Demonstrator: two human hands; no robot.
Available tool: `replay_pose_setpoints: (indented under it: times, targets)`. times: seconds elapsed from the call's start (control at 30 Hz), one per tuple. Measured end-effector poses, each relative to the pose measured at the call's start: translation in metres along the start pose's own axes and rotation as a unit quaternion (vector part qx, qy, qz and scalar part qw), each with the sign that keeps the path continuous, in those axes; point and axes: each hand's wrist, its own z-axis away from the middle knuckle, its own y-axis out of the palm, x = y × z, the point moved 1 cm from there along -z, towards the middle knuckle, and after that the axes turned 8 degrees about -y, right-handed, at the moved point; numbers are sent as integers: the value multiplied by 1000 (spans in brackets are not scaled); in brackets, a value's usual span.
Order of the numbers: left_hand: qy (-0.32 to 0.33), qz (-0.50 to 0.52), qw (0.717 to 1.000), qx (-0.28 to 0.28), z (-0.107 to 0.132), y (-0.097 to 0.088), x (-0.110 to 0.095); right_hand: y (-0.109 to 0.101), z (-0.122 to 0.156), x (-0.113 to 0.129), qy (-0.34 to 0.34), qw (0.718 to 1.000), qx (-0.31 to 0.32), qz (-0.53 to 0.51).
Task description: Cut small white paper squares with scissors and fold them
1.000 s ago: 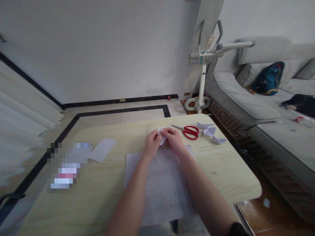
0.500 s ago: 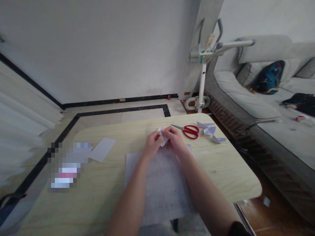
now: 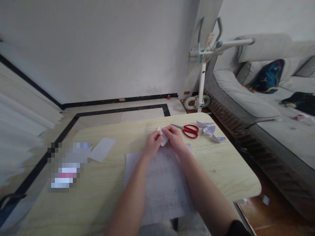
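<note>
Between my hands is a small folded piece of white paper [image 3: 164,141], held above the far edge of a printed sheet [image 3: 162,183]. My left hand [image 3: 153,143] pinches it from the left, thumb and fingers closed. From the right, my right hand [image 3: 173,137] grips it with the thumb near the paper's top. Fingers cover much of the paper, so its exact fold is hidden. Just right of my right hand lie red-handled scissors [image 3: 188,130], blades pointing left. Beyond them sit several folded white paper shapes [image 3: 209,130].
A blank white paper piece [image 3: 103,149] lies on the left of the wooden table [image 3: 103,200], beside a blurred-out patch. Past the table's right edge stands a grey sofa [image 3: 246,98] with a blue bag [image 3: 269,78]. White exercise equipment [image 3: 202,78] stands behind the table.
The folded paper has shifted slightly between my fingers, with more of its lower part showing. Both hands keep nearly the same place and grip.
</note>
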Motion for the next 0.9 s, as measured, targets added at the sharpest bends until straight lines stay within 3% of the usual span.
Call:
replay_pose_setpoints:
  times: [0.33, 0.77, 0.9]
  targets:
    - [-2, 13, 998, -61, 2, -3, -3, 0, -2, -4, -8, 1000, -17, 2]
    - [4, -1, 1000, -31, -1, -3, -1, 1, 0, -1, -32, 999, 0, 30]
    - [11, -3, 1000, -11, 0, -2, 0, 1, 0, 0, -29, 999, -20, 18]
